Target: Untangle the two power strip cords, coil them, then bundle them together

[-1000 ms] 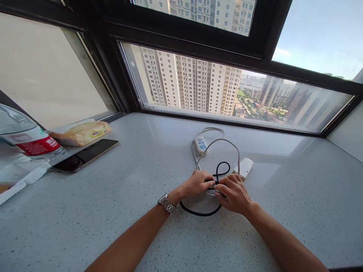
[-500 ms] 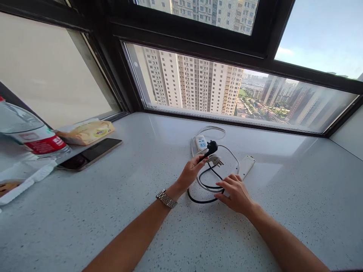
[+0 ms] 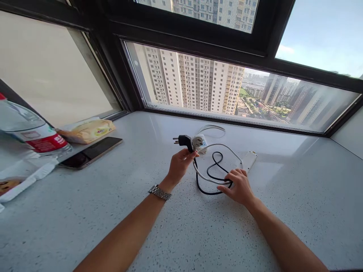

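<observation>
Above the speckled countertop [image 3: 113, 223], the left hand [image 3: 179, 166], the nearer, pinches the black plug [image 3: 185, 141] and white plug [image 3: 197, 141] just beyond its fingertips, black prongs [image 3: 176, 141] pointing left, cords [image 3: 208, 193] running rightward into the right hand's [image 3: 239, 187] curled fingers.

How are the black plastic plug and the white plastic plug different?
The black plastic plug looks bent like an elbow; the white plastic plug looks rounder. The black plug's metal prongs point to the picture's left; the white plug's prong side faces more toward you. Both are in the left hand, prongs bare.
</observation>
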`<state>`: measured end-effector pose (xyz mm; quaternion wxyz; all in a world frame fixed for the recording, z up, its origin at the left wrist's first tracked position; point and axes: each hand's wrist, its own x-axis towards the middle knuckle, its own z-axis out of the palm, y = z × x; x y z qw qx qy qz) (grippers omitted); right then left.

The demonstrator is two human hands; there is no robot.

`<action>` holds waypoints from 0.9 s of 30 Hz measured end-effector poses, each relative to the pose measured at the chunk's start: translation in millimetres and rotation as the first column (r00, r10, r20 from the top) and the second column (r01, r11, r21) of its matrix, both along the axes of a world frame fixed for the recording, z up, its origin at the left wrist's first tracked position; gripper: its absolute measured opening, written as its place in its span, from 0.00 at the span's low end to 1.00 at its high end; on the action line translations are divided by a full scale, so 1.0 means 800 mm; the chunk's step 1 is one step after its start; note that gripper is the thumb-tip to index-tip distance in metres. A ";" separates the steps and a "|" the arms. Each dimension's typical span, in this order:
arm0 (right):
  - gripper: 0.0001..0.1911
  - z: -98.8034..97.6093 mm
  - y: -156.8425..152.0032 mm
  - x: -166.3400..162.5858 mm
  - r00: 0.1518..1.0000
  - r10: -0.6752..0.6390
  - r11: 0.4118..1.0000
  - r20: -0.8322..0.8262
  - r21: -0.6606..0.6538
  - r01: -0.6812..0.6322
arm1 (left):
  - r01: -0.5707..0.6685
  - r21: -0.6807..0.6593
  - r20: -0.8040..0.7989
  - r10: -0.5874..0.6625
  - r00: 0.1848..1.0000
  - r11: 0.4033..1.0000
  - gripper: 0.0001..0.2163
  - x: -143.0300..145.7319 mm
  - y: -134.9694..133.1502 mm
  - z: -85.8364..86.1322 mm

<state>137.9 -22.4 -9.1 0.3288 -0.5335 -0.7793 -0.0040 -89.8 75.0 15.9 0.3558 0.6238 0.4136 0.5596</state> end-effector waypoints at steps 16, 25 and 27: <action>0.13 -0.014 0.007 0.005 0.971 -0.044 0.998 -0.235 0.027 0.051 | 0.293 -0.055 -0.514 -0.279 0.811 0.955 0.19 0.000 0.006 -0.025; 0.14 -0.023 0.019 0.032 0.920 -0.116 0.985 -0.375 0.074 0.154 | 0.357 0.013 -0.677 -0.255 0.691 0.934 0.24 -0.030 -0.001 -0.014; 0.13 -0.022 0.019 0.032 0.913 -0.116 0.984 -0.392 0.077 0.158 | 0.330 0.005 -0.680 -0.239 0.694 0.944 0.22 -0.029 0.001 -0.019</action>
